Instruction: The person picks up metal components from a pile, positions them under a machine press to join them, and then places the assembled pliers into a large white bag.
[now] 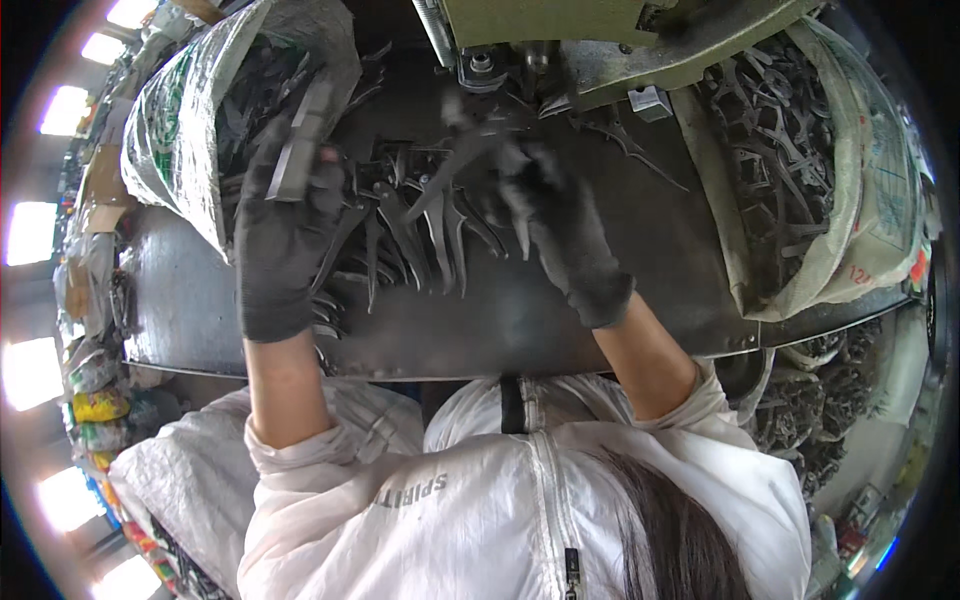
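Both hands wear dark gloves. My left hand (285,230) is beside the left sack, its fingers closed around a flat grey metal bar (302,145) that points away from me. My right hand (555,215) is in front of the press, somewhat blurred, with its fingers closed on a curved metal handle piece (450,170) that slants toward the near left. Between the hands lies a loose pile of curved metal handle pieces (405,235), like plier halves. The right fingertips are partly hidden by blur.
A green press (560,22) overhangs the far side of the dark metal table (640,330). A white sack (170,130) of metal parts stands at left, another open sack (845,235) at right. One curved piece (640,150) lies right of the press, by a small metal block (650,103).
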Tool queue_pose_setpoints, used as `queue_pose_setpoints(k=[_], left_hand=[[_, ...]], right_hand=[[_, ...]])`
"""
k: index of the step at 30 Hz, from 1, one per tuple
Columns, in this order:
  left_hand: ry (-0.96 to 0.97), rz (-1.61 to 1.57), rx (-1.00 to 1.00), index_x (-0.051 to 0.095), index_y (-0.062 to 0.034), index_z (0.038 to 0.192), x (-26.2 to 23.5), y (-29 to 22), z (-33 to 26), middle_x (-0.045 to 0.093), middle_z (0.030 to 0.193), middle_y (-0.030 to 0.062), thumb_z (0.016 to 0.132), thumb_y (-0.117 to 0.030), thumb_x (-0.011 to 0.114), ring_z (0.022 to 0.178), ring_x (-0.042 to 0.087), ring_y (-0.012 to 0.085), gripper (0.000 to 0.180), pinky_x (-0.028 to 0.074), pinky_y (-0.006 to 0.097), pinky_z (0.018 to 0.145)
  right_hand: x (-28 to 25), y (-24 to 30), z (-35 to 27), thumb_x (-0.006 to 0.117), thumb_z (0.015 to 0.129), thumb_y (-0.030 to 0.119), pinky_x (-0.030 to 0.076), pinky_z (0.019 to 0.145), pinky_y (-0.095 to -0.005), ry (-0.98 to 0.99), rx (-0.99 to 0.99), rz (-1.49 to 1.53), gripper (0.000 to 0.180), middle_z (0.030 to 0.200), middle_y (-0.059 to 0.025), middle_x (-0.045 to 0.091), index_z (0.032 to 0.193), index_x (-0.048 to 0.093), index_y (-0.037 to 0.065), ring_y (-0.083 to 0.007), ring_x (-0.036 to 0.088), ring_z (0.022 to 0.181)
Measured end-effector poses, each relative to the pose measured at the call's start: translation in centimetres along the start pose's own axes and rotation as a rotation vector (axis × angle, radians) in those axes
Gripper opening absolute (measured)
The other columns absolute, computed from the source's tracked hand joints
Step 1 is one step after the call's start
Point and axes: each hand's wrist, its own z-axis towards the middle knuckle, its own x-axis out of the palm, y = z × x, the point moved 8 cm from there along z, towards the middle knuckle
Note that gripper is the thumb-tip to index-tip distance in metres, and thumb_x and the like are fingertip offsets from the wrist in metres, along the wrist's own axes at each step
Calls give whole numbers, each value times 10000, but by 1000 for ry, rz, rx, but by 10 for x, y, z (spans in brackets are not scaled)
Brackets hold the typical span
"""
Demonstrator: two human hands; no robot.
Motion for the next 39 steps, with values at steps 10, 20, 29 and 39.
queue_pose_setpoints(k=[10,20,29,39], left_hand=[[88,686,-402,589,-18,1383,75,164,27,724,992,81,953,-138,669,797,661,153,453,523,294,778],[-154,1335,-247,570,30,1338,-22,142,46,684,1111,127,1019,-268,572,1006,629,181,436,504,320,904],[44,1127,-189,566,23,1395,16,150,68,697,1188,131,1059,-231,503,1115,635,194,425,486,316,988],[-39,1525,-302,646,-73,1325,-9,158,67,695,1250,144,1015,-142,516,1105,679,314,343,529,391,995]], right_hand=[[-130,75,52,574,992,90,486,1007,-476,-41,-456,-1538,386,1322,-292,621,1373,600,35,-445,613,1192],[-79,59,24,579,1045,183,537,693,-259,-90,87,-211,252,907,-40,689,1184,677,-2,-110,669,828],[-28,58,29,709,987,179,543,670,-248,212,-288,-558,263,957,-58,716,1169,686,-10,-115,687,828],[-31,27,34,671,1010,169,546,811,-317,2,119,-518,333,1091,-97,685,1254,646,-55,-159,653,870]])
